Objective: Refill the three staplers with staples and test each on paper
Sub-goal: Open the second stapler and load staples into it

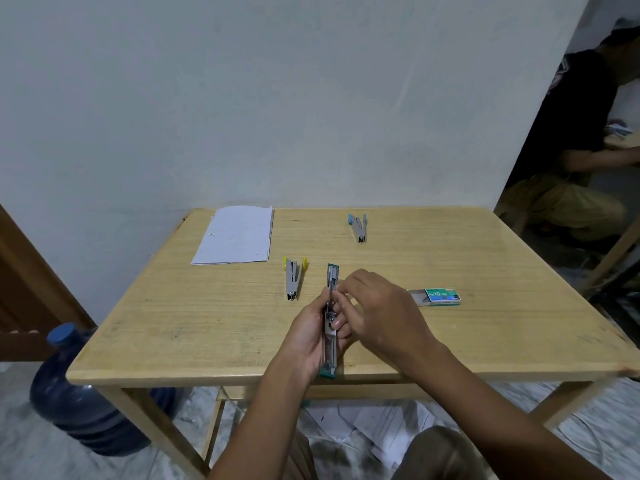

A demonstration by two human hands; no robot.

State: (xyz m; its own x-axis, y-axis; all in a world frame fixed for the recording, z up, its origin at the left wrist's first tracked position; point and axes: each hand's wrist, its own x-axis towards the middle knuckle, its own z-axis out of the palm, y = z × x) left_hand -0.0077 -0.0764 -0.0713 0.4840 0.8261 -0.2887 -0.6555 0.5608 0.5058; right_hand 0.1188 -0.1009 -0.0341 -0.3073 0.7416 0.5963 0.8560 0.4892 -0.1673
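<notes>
Head view. Reached over the near edge of the table [173, 323] with both forearms, the wrists meeting a little inside that edge. Held the green stapler [333, 277] in the left hand [310, 329], palm turned to the right, thumb on the left side of the metal body and fingers [341, 323] curled round it from the other side. Held it opened out long and nearly straight, one green end over the near table edge, the other pointing away toward the wall. Bent the right hand [379, 306] over the middle of the stapler, back of the hand upward, fingers [348, 282] curled and pinching at the metal channel. Could not tell whether a strip of staples was between the fingertips.

Saw the yellow stapler [293, 278] lying just left of the green one, apart from it, and the blue stapler [358, 227] farther back to the right, well apart. Saw the paper [237, 235] at the far left corner, its back edge reaching the table edge. Saw the staple box [441, 295] near the right hand, its tray slid partly out toward that hand. Found open wood at the near left and along the right side for moving.

Noticed a water bottle [79, 393] on the floor by the left table leg, loose papers [381, 427] on the floor under the table, and another person [581, 133] seated at the far right.
</notes>
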